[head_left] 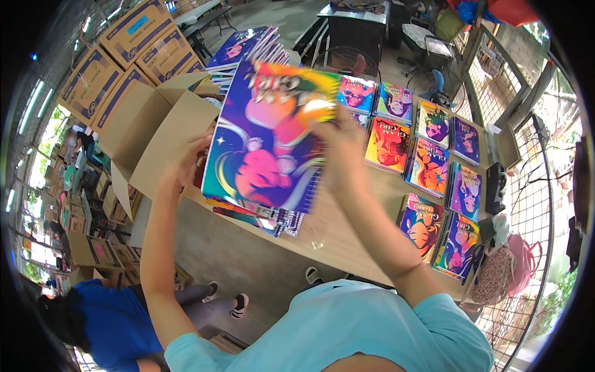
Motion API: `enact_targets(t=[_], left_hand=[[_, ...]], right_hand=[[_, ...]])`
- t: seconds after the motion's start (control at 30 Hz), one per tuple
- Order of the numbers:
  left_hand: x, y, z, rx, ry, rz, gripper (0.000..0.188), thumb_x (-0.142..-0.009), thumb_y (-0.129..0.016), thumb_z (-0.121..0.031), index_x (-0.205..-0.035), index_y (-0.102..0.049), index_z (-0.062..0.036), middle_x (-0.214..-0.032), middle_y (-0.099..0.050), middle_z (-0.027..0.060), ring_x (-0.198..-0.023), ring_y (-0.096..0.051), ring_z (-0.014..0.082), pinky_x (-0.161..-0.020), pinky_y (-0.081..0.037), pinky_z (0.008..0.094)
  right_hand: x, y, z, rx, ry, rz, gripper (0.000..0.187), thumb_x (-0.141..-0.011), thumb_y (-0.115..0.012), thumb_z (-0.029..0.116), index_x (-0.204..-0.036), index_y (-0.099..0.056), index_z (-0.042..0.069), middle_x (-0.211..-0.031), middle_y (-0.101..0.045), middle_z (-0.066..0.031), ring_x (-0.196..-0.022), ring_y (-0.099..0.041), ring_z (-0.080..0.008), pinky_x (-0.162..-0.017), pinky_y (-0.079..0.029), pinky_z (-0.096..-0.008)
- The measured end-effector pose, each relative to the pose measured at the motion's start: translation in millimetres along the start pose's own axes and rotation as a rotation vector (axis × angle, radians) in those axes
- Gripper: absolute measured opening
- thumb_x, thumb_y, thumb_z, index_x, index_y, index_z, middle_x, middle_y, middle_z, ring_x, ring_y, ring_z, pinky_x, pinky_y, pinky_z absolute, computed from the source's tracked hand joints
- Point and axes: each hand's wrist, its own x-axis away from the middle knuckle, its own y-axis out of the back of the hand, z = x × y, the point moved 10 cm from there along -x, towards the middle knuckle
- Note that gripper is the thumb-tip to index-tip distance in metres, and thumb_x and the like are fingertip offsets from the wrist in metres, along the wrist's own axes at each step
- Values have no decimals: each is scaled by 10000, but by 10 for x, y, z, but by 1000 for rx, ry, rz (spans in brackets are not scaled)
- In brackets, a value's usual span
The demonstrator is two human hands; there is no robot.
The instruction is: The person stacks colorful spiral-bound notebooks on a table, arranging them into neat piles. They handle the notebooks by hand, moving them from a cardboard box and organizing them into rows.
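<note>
A purple spiral notebook [266,142] with a colourful cartoon cover is raised in front of me, blurred by motion. My right hand [343,146] grips its right edge, the fingers partly smeared. Under it lies a pile of spiral notebooks [288,223], mostly covered, at the table's near edge. My left hand [193,158] is at the left of the raised notebook, beside the open cardboard box [161,139]; its fingertips are partly hidden, and I cannot make out whether they hold anything. Another tall stack of notebooks [238,48] stands behind.
Rows of notebooks [427,164] cover the right of the wooden table [347,229]. Closed cartons [136,31] are piled at far left. A black object [496,188] and a pink bag [524,263] sit by the right mesh wall. A person in blue [111,322] is at lower left.
</note>
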Motion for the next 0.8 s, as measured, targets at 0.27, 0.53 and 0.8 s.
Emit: enact_targets(t=[0.27, 0.53, 0.8], left_hand=[[711, -227, -525, -325, -542, -425, 582, -941, -346, -440, -1367, -344, -42, -1365, -412, 129, -1223, -438, 213, -1039, -320, 332], [-321, -3414, 589, -373, -476, 367, 358, -849, -550, -229, -1174, -596, -88, -1184, -558, 153, -1113, -514, 293, -931, -408, 389], [-2654, -3902, 972, -1337, -741, 59, 196, -838, -565, -256, -947, -707, -337, -1411, -355, 75, -1234, -413, 314, -950, -347, 543]], right_hand=[[35, 152, -64, 605, 367, -208, 829, -780, -680, 206, -1415, -195, -14, -1403, -286, -237, -1311, -263, -373, -1078, -219, -440], [-1787, 2442, -1279, 1095, -159, 38, 371, -749, -718, 265, -997, -651, -2, -880, -664, -94, -765, -629, -184, -737, -496, -297], [-3460, 3157, -2458, 1607, -370, -125, 556, -739, -674, 503, -1031, -660, 31, -1306, -397, -224, -1130, -448, -393, -937, -436, -459]])
